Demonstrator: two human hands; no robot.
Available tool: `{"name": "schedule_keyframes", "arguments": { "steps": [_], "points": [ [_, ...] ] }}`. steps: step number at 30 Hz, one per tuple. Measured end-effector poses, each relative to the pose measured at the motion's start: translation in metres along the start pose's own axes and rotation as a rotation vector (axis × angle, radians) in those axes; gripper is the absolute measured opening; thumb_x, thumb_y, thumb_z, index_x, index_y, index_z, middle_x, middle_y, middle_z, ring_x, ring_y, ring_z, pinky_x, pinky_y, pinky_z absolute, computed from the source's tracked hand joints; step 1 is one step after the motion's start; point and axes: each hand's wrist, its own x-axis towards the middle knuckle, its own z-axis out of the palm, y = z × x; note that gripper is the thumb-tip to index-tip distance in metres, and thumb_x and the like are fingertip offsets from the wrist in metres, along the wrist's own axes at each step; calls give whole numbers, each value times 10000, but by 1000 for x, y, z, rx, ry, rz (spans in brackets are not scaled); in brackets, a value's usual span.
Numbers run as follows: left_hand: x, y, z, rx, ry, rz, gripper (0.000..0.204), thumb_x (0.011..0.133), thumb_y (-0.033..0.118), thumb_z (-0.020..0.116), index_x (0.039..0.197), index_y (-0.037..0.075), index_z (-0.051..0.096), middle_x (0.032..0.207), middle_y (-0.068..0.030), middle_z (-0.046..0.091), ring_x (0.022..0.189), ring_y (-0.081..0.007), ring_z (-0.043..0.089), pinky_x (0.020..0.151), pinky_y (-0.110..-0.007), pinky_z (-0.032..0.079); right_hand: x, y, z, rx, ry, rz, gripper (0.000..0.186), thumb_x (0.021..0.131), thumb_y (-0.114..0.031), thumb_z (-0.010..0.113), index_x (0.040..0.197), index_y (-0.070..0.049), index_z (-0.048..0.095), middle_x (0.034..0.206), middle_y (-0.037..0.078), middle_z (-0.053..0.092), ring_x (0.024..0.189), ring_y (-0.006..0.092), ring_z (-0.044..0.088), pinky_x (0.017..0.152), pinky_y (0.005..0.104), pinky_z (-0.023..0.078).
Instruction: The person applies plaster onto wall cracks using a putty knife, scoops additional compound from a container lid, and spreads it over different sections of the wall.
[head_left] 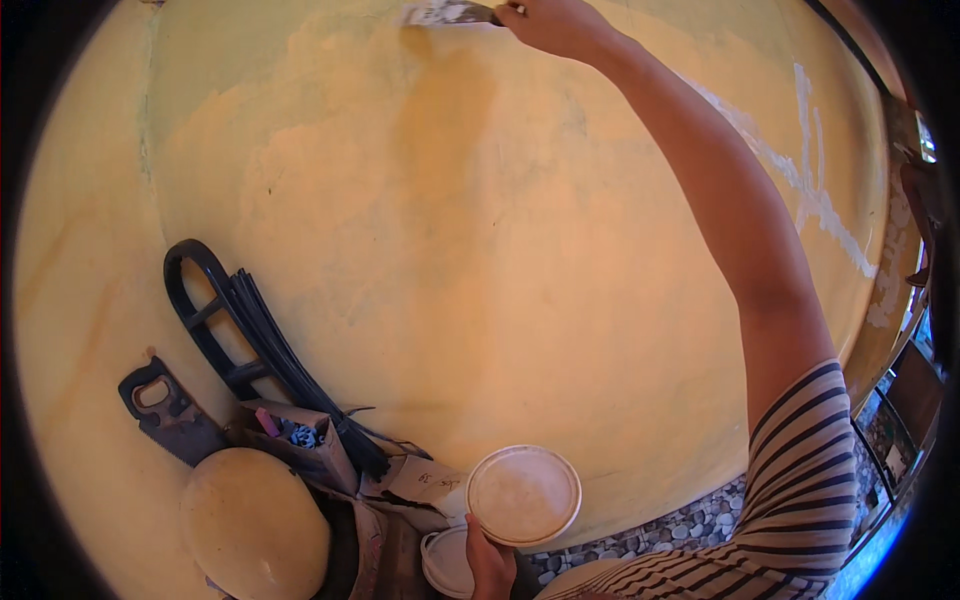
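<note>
My right hand (555,25) is raised high against the yellow wall (600,260), its fingers closed round the handle of a putty knife (450,13). White paste smears the blade, which lies at or close to the wall. Low in front of me, my left hand (490,562) grips a round, pale tub or lid (524,495) by its lower edge; whether it holds anything inside I cannot tell. Just beside that hand is a second round white container (450,562), partly hidden.
White streaks (815,200) mark the wall at right. At lower left stand a handsaw (175,412), a black curved frame (205,312), cardboard boxes (415,480) and a round cream-coloured object (255,522). A pebble-patterned floor (660,530) borders the wall.
</note>
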Motion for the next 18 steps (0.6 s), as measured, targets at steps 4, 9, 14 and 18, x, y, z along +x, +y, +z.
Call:
{"name": "schedule_keyframes", "arguments": {
  "steps": [4,9,14,18],
  "points": [
    [-8,0,8,-40,23,-20,513,1064,432,300,1330,31,481,1274,-102,602,1154,-226,589,945,-354,484,-1,-10,8,86,45,92,396,977,-333,456,1127,3,604,1000,226,692,964,433,644,811,498,517],
    [-7,-1,5,-43,40,-63,512,1066,430,294,1337,35,473,1294,-113,587,1164,-237,585,963,-371,477,-26,8,53,328,238,126,342,981,-346,475,1063,-23,553,875,271,673,836,460,641,728,538,501],
    [-5,1,6,-21,23,-62,519,1064,436,293,1350,38,466,1314,-114,574,1184,-250,576,991,-389,467,-70,-23,82,312,183,219,269,995,-261,473,1128,-28,450,798,267,659,757,487,622,693,568,473],
    [-14,2,17,37,240,-73,489,1050,406,389,1340,27,496,1313,-104,573,1205,-248,547,1011,-380,470,-80,-50,79,430,158,222,317,981,-259,442,1120,21,389,817,290,645,774,469,637,708,555,506]
  ]
}}
